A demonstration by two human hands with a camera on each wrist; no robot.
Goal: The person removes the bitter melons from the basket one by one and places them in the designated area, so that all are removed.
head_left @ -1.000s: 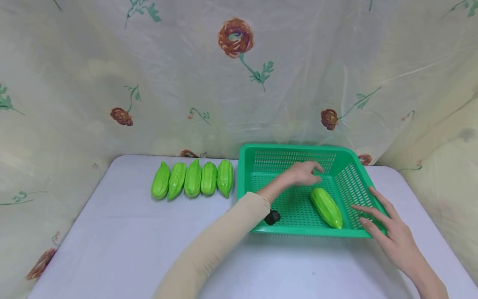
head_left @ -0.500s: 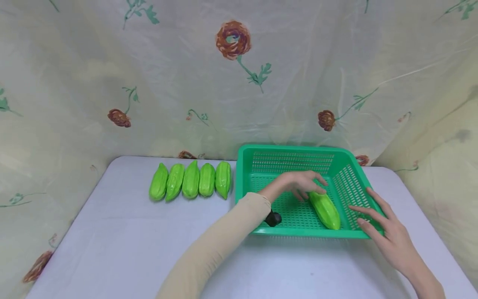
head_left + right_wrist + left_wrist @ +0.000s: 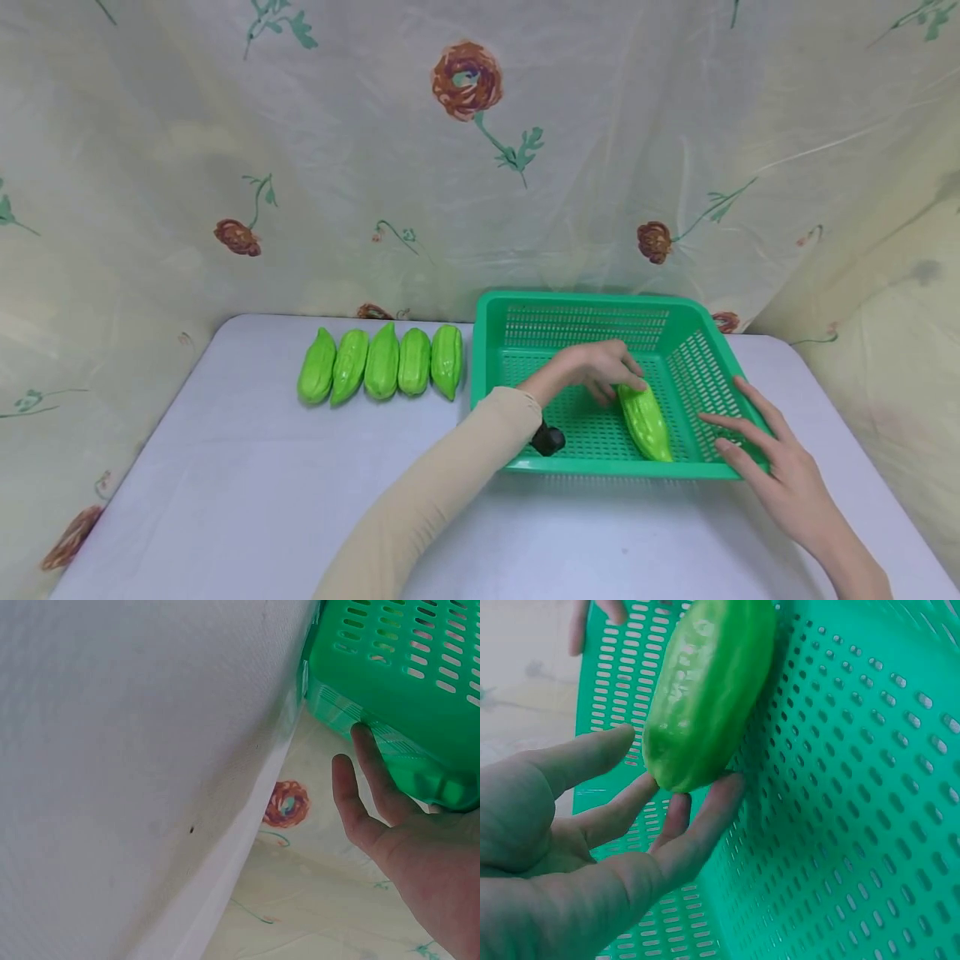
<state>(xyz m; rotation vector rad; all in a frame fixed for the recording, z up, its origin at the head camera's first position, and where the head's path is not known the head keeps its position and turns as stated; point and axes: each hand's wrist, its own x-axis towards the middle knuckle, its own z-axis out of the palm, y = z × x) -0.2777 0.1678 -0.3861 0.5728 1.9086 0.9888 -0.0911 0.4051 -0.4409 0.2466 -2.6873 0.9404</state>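
In the head view, my left hand (image 3: 603,367) reaches into a green plastic basket (image 3: 600,467). Thumb and fingers close around the far end of a bright green ribbed bitter melon (image 3: 647,425), which tilts toward the basket's front wall. The left wrist view shows fingertips (image 3: 731,784) against the end of the bitter melon (image 3: 705,697); the thumb is beside it. My right hand (image 3: 795,483) rests over the basket's front right corner, fingers fairly straight and spread across the rim. In the right wrist view, two fingers of the right hand (image 3: 420,840) extend along the basket's outside (image 3: 405,697).
Several more bitter melons (image 3: 382,362) lie in a row left of the basket, on a table with a white cover (image 3: 225,483). A flowered curtain (image 3: 337,150) hangs behind the table. A black device (image 3: 547,440) sits at the left wrist, over the basket's front rim.
My left hand has lowered from above the basket onto the far end of the bitter melon. The bitter melon has turned slightly, its near tip shifting left. The right hand stays on the corner.
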